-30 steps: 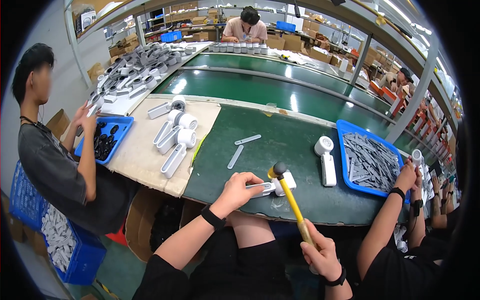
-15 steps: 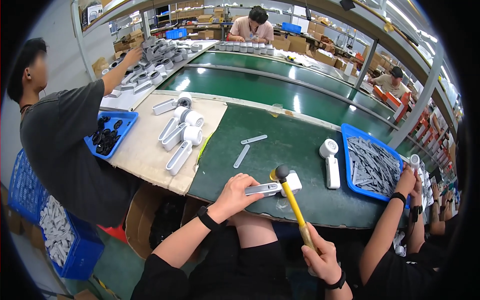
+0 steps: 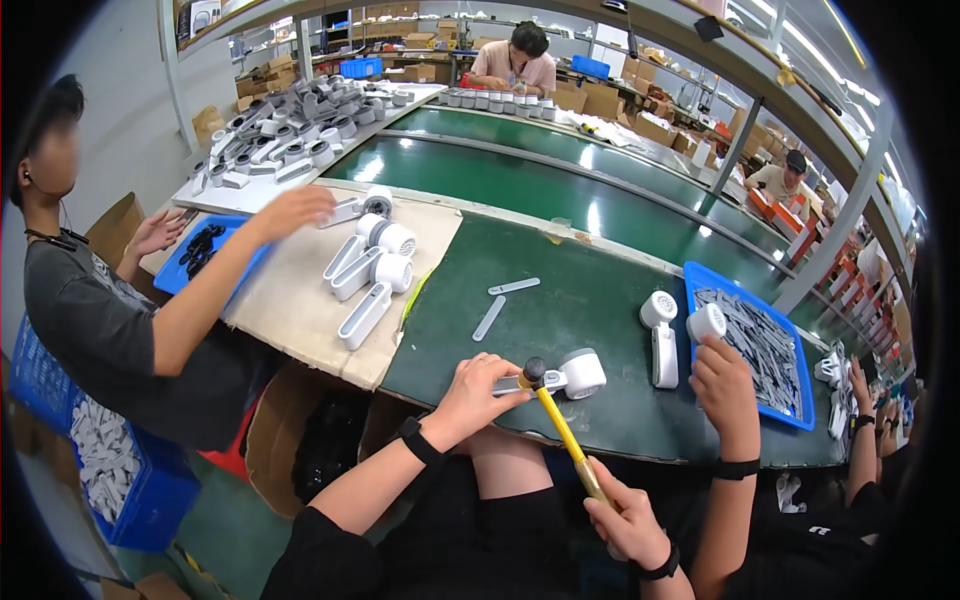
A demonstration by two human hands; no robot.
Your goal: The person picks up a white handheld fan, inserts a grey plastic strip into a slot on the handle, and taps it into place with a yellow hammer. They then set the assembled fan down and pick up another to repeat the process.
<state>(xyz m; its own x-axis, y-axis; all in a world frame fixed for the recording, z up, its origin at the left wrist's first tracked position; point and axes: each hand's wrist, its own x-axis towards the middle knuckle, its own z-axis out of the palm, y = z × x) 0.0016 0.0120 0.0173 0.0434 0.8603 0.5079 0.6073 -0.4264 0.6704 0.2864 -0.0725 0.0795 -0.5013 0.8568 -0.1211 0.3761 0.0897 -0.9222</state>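
Note:
My left hand (image 3: pixel 474 402) grips the handle end of a white handheld device (image 3: pixel 582 374) with a round head, near the front edge of the green work surface. A grey strip lies along its handle. In my right hand (image 3: pixel 630 516) is a hammer (image 3: pixel 562 427) with a yellow handle and a dark, rounded striking end. The hammer's head is over the device's handle, right beside my left fingertips; whether it touches cannot be seen. Beyond my hands lie two loose grey strips (image 3: pixel 514 286), (image 3: pixel 488 317). A similar white device (image 3: pixel 663 340) stands to the right.
A blue tray (image 3: pixel 690 275) of grey strips sits at right, where a co-worker's hand (image 3: pixel 725 385) holds another device. Several devices (image 3: pixel 367 314) lie on the beige board at left, under another co-worker's reaching hand (image 3: pixel 297 212). A green conveyor (image 3: pixel 480 165) runs behind.
The hammer's head has moved left and down along the device's handle. The right co-worker's hand came leftward with a device. The left co-worker's arm swung from the pile to the board.

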